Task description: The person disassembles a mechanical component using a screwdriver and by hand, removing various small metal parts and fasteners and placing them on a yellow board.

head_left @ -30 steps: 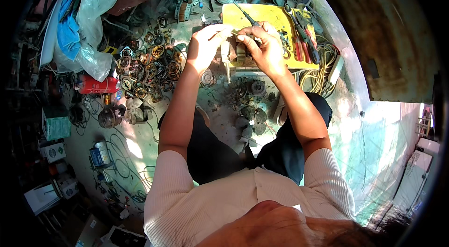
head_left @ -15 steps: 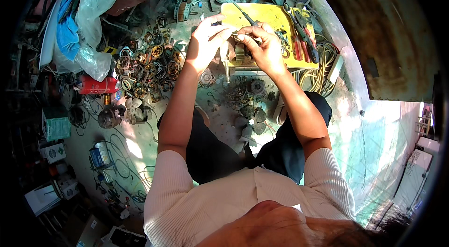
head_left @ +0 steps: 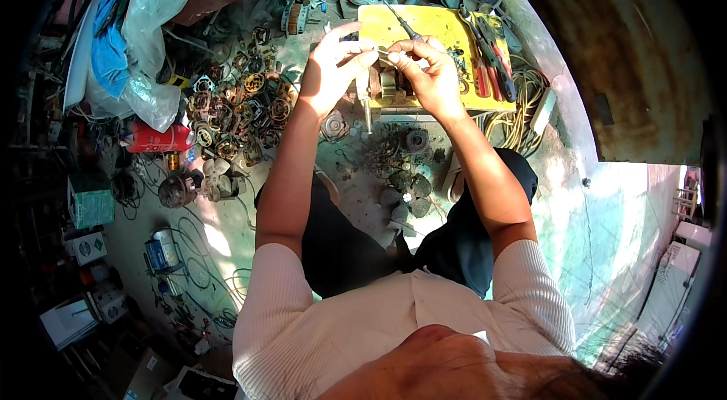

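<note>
Screwdriver (head_left: 401, 24) pinched in right hand (head_left: 433, 74), left hand (head_left: 333, 67) gripping one small part, beside two red-handled pliers (head_left: 488, 59).

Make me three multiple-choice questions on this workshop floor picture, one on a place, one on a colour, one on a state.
1. Where do the red-handled pliers lie?
A. on the yellow board
B. among the coils
C. on the person's lap

2. What colour is the cloth at the upper left?
A. green
B. blue
C. orange

3. How are the two hands?
A. resting on the knees
B. one raised, one on the floor
C. raised together over the yellow board

Answers:
1 A, they rest on the yellow board.
2 B, it shows blue beside the clear plastic.
3 C, the left hand and right hand meet on a small part above the board.
</note>
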The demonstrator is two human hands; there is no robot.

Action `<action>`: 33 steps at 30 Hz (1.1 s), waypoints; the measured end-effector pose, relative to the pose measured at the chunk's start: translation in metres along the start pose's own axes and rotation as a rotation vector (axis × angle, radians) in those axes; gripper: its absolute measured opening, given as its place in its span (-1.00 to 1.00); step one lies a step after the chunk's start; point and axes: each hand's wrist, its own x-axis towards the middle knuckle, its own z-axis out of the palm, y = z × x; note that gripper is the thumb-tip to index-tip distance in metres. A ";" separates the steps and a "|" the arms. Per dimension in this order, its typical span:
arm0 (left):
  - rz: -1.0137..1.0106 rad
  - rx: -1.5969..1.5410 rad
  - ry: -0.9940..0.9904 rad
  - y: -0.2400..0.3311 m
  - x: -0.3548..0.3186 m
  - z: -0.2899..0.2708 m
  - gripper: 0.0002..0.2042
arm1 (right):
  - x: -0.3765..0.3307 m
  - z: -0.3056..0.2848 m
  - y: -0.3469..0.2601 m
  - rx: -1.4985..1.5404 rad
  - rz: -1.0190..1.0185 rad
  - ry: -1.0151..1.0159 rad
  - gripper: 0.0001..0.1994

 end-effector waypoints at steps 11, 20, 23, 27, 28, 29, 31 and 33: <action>0.207 0.259 -0.058 -0.015 0.002 -0.008 -0.47 | 0.002 -0.018 0.004 -0.110 -0.024 -0.030 -0.83; 0.085 0.275 0.151 -0.015 -0.019 -0.025 -0.64 | -0.001 -0.108 0.032 -0.779 0.169 -0.206 -0.80; 0.113 0.383 0.197 -0.020 -0.031 -0.027 -0.68 | -0.009 -0.109 0.040 -0.774 0.178 -0.122 -0.77; 0.089 0.367 0.225 -0.024 -0.054 -0.013 -0.72 | -0.019 -0.106 0.029 -0.472 0.062 -0.075 -0.70; 0.097 0.352 0.223 -0.022 -0.061 -0.008 -0.72 | -0.024 -0.099 0.024 -0.190 0.139 -0.029 -0.73; 0.207 0.319 0.236 -0.028 -0.064 -0.003 -0.71 | -0.028 -0.097 0.019 0.060 0.254 -0.093 -0.75; 0.267 0.508 0.286 -0.035 -0.075 0.003 -0.69 | -0.035 -0.089 0.006 0.450 0.482 -0.185 -0.80; 0.299 0.614 0.321 -0.042 -0.082 0.015 -0.67 | -0.042 -0.081 0.008 0.452 0.520 -0.230 -0.79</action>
